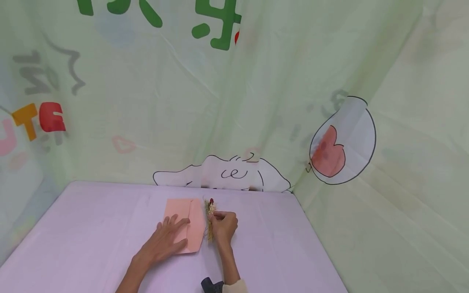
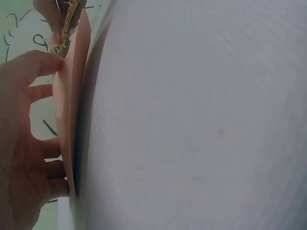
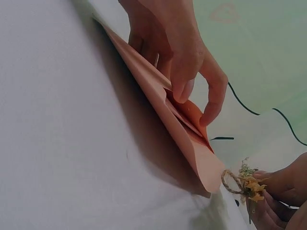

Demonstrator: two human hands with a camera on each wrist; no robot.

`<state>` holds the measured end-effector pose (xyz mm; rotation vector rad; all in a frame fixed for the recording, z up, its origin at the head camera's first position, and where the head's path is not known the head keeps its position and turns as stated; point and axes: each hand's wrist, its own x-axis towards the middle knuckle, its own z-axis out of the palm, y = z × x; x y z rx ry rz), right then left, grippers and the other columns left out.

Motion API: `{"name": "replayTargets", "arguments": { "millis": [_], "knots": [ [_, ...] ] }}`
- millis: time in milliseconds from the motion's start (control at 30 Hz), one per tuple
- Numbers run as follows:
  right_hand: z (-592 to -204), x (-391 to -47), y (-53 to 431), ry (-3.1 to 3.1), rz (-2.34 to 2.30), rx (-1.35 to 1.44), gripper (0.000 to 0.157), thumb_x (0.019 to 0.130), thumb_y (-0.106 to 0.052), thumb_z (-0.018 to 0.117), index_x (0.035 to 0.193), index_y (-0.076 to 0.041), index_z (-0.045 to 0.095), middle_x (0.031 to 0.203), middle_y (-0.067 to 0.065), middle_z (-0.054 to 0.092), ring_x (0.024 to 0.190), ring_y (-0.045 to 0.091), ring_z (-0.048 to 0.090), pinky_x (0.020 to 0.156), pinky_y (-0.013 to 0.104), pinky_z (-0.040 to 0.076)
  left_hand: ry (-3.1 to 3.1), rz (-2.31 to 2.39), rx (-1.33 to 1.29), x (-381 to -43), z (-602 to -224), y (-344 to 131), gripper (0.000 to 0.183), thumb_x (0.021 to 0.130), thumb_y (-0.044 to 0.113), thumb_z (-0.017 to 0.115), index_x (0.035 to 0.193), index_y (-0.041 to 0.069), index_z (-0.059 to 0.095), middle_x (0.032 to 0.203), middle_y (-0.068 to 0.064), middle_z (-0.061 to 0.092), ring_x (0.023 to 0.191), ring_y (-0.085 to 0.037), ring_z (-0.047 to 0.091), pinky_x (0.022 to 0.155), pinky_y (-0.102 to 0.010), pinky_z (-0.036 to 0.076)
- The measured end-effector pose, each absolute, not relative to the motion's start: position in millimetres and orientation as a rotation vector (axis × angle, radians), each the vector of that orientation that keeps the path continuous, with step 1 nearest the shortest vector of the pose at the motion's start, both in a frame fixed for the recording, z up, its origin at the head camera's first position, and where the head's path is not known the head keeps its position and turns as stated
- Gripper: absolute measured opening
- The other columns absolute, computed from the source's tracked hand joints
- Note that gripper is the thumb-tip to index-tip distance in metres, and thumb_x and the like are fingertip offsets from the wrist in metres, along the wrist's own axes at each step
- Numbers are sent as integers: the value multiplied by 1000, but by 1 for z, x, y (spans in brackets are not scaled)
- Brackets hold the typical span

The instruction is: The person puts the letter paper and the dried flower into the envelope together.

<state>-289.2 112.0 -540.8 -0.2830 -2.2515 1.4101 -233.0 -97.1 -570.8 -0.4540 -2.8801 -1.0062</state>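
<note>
Two hands are working close together at the far middle of the lilac table [image 1: 91,228]. Your left hand [image 1: 163,240] is lying flat on the pink envelope [image 1: 183,211], fingers spread and fairly straight, pressing it down; the right wrist view is showing those fingertips [image 3: 184,91] resting at the opening, where the flap is lifting slightly off the body. Your right hand [image 1: 223,226] is sitting just beside the envelope's right edge, fingers curled and pinching a small dried flower sprig [image 1: 210,221]. That sprig is lying along the envelope's edge, touching or almost touching it, with a tiny red bud at its far tip and a loop of twine [image 3: 230,182] tied around the stems. Beyond both hands, a pale green curtain [image 1: 256,101] with cartoon drawings and coloured letters is hanging behind and to the right of the table.
</note>
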Motion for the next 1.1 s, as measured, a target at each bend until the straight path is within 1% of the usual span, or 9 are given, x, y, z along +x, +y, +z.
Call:
{"name": "replayTargets", "arguments": {
  "millis": [233,433,533,767,1100],
  "knots": [
    [-539,-286,100,-2271,1405,-230,9,79,2,93,85,1,86,72,13,79,60,13,69,58,28,58,-2886,-1012,-470,-232,-569,-99,62,104,51,65,159,25,54,171,-33,39,158,-63,32,128,-80,22],
    [-542,-283,91,-2307,1439,-246,10,79,2,93,85,1,85,72,11,79,61,11,66,57,24,54,-2888,-1008,-466,-232,-567,-99,62,103,50,66,159,24,55,170,-34,40,157,-64,34,127,-80,25],
    [-545,-283,88,-2309,1439,-235,10,79,2,93,85,2,85,71,11,79,60,11,67,56,24,55,-2887,-1004,-460,-232,-566,-99,63,104,49,66,159,23,55,170,-34,40,157,-63,35,127,-79,26],
    [-547,-286,84,-2319,1435,-204,9,80,2,92,86,1,85,72,10,79,61,9,66,56,23,55,-2892,-1015,-442,-232,-565,-99,63,104,49,65,160,22,54,172,-32,38,160,-60,32,130,-77,24],
    [-552,-285,79,-2368,1437,-212,8,81,2,92,83,0,84,70,8,77,59,9,65,55,23,54,-2894,-1027,-437,-232,-566,-99,65,103,48,67,161,21,54,172,-31,38,160,-61,32,129,-77,25]
  ]
}}
